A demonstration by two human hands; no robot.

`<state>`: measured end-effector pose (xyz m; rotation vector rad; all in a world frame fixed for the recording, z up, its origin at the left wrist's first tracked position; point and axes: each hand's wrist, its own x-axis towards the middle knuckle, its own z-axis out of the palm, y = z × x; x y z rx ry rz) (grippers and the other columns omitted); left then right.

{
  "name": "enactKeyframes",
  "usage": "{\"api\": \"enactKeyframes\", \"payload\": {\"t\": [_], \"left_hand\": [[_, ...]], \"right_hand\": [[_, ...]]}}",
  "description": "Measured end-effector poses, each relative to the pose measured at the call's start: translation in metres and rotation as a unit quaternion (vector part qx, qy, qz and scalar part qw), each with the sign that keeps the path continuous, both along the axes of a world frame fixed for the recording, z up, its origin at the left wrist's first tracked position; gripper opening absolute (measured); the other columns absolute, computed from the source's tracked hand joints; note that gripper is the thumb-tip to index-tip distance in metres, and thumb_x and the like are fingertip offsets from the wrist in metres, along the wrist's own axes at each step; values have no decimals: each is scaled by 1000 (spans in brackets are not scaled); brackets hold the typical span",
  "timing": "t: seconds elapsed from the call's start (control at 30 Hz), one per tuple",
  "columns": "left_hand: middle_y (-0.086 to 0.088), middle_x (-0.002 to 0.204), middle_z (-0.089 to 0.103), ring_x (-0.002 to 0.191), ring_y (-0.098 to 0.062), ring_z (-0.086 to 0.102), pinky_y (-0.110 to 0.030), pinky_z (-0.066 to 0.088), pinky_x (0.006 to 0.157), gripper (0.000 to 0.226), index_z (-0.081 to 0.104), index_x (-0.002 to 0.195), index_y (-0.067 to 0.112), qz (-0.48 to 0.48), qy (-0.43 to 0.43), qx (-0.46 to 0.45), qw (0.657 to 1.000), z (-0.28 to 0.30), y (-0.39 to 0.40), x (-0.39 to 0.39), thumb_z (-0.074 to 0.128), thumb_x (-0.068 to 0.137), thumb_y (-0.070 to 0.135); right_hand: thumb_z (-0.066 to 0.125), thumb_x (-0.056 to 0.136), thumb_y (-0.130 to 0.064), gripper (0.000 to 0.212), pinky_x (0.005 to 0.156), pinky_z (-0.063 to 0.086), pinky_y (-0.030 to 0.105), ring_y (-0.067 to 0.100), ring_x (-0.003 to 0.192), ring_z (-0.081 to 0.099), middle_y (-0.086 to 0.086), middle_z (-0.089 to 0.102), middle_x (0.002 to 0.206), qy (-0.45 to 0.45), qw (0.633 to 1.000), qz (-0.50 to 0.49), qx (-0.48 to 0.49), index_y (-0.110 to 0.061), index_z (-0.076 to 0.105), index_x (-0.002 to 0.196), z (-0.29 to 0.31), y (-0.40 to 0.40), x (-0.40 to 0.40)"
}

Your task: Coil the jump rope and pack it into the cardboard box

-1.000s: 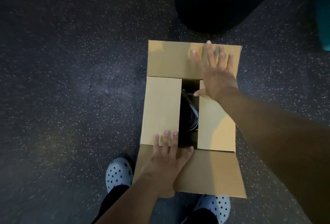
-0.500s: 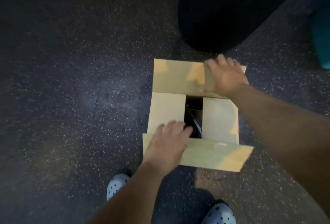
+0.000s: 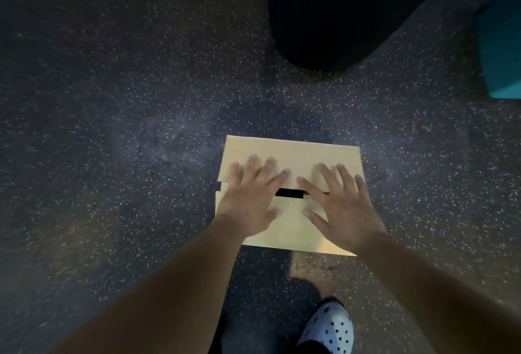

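Note:
The cardboard box point(image 3: 290, 149) sits on the dark speckled floor in the middle of the head view. Its far and near flaps are folded down and nearly meet, leaving a thin dark slit between them. My left hand point(image 3: 251, 198) lies flat with spread fingers on the left half of the flaps. My right hand point(image 3: 342, 207) lies flat the same way on the right half. Neither hand grips anything. The jump rope is hidden inside the box.
A large black rounded object point(image 3: 338, 9) lies on the floor beyond the box. A teal block point(image 3: 501, 51) stands at the right edge. My light perforated shoe point(image 3: 329, 328) is just below the box.
The far and near flaps have come down over the opening. Both hands moved from the flap edges onto the top, pressing flat. The rope seen through the gap is now covered.

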<state>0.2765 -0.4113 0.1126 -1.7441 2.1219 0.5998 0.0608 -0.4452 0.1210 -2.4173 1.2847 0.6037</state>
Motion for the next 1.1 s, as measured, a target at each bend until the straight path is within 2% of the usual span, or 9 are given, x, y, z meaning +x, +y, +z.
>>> {"api": "enactKeyframes", "payload": {"t": [0.1,0.17,0.3,0.5,0.63,0.73,0.83,0.93,1.1], "left_hand": [[-5,166,-19,151,-39,-13,-64,8,118,75,-11,158,34,-27,18,22,999,-11,-4,7,34,101,54],[-4,165,-24,151,-42,-12,-66,11,117,69,-14,157,32,-43,-1,3,999,-19,-1,4,24,104,52],[-8,165,-24,150,-46,-10,-67,14,115,65,-17,157,27,-48,-26,-43,998,-43,11,-3,18,105,48],[-13,168,-2,150,-48,4,-69,14,111,63,3,160,29,-45,-33,-97,994,-76,22,-4,24,104,48],[-14,168,-6,150,-49,0,-69,11,112,63,0,160,28,-43,-53,-94,993,-78,19,-7,23,105,47],[-16,167,1,149,-50,8,-70,16,110,63,6,160,27,-44,-62,-72,994,-64,16,-8,28,105,45],[-18,164,19,146,-48,22,-67,25,111,59,23,157,25,-54,-53,-61,995,-47,8,-6,38,103,43],[-16,156,36,143,-40,32,-62,29,111,53,38,150,22,-59,-35,-64,996,-34,3,-5,46,101,40],[-8,153,39,142,-33,34,-55,28,114,49,42,145,20,-43,2,-91,995,-18,1,-4,42,100,40]], "right_hand": [[17,98,-63,70,119,16,67,43,156,3,10,-6,171,12,1000,20,-5,-36,-1,161,-17,-2,-9],[12,99,-60,70,119,16,67,41,156,-2,10,-12,170,7,1000,26,-8,-32,-7,161,-29,0,-10],[9,102,-52,67,119,15,65,43,155,-4,15,-12,169,7,998,47,-34,-25,-9,161,-56,9,-5],[15,103,-52,67,120,9,66,41,155,-10,13,-15,170,-10,998,33,-59,-26,-5,161,-90,14,-6],[14,102,-53,67,121,8,66,39,155,-10,11,-14,170,-8,998,30,-49,-27,-2,162,-94,10,-6],[18,104,-49,64,119,13,67,44,155,-2,17,-7,170,5,999,37,-40,-24,4,162,-79,10,-1],[38,105,-41,60,117,26,64,48,152,18,23,16,167,4,999,24,-30,-19,23,158,-59,6,7],[48,100,-37,55,115,34,59,45,145,34,20,34,160,0,999,23,-31,-16,38,150,-46,1,14],[49,98,-36,50,111,40,55,38,139,45,14,48,152,-57,997,-10,-48,-18,47,145,-27,1,18]]}}
